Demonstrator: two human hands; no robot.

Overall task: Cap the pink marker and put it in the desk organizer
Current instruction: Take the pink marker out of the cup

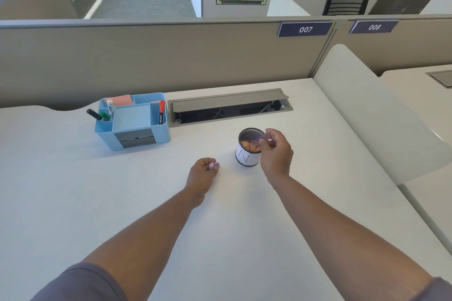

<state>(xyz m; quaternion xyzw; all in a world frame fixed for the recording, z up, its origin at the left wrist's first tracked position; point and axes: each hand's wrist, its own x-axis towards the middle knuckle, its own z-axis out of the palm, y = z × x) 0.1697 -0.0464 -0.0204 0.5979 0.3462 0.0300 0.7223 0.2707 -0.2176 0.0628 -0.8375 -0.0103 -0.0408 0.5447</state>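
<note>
My left hand (201,172) rests on the white desk (73,190), fingers closed on a small pink cap (214,165) that pokes out toward the right. My right hand (276,151) hovers at the right rim of a black mesh cup (245,157) with a white label. Its fingertips pinch the pink marker (259,141), which is motion-blurred over the cup's mouth. The blue desk organizer (137,138) stands at the back left, well apart from both hands. It holds a black, a green, a white and a red-capped marker.
An open cable hatch (227,107) lies in the desk behind the cup. A beige partition (171,56) closes off the back. A white divider panel (367,110) bounds the right side. Pink sticky notes (122,99) sit in the organizer's rear compartment.
</note>
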